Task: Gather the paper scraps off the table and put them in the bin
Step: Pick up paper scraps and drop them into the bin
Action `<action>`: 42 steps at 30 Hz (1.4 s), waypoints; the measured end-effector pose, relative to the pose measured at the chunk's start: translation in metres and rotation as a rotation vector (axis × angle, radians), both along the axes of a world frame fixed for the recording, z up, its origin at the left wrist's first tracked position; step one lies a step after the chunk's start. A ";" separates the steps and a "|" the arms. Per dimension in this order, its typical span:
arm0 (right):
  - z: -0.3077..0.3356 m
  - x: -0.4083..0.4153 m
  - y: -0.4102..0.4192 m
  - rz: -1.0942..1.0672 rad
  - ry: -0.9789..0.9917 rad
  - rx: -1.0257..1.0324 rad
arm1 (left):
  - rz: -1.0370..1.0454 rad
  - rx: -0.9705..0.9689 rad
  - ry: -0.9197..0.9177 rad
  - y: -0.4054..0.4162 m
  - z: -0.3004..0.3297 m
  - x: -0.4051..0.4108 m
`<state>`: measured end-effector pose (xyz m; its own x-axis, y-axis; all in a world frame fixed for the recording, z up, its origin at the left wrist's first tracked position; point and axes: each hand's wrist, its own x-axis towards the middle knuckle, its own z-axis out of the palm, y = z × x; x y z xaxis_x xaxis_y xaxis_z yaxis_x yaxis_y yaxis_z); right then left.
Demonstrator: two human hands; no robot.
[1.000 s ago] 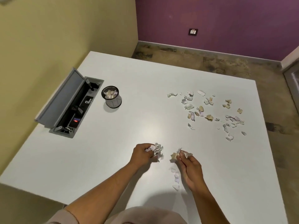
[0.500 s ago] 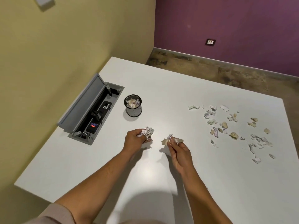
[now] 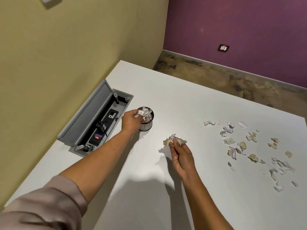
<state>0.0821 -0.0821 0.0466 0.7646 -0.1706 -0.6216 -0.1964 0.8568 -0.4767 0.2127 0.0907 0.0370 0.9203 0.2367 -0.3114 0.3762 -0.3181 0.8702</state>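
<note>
A small round bin (image 3: 147, 126) with a dark rim stands on the white table (image 3: 182, 103), with scraps inside. My left hand (image 3: 131, 120) is at the bin's left rim, fingers closed on a crumpled wad of paper scraps (image 3: 144, 113) held over the opening. My right hand (image 3: 181, 155) hovers mid-table, pinching a few paper scraps (image 3: 174, 140) at the fingertips. Several loose scraps (image 3: 245, 146) lie scattered on the table to the right.
An open grey cable box (image 3: 93, 120) with sockets and a plug is set into the table left of the bin, its lid raised. The yellow wall runs along the left edge. Beyond the table's far edge lies bare floor and a purple wall.
My left hand has carried its wad from mid-table forward and left to the bin's mouth. The right hand with its scraps has stayed near the middle. The head has turned left.
</note>
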 end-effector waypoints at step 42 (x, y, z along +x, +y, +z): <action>-0.013 0.006 -0.003 0.096 0.015 -0.076 | -0.711 0.690 0.128 -0.017 0.030 0.075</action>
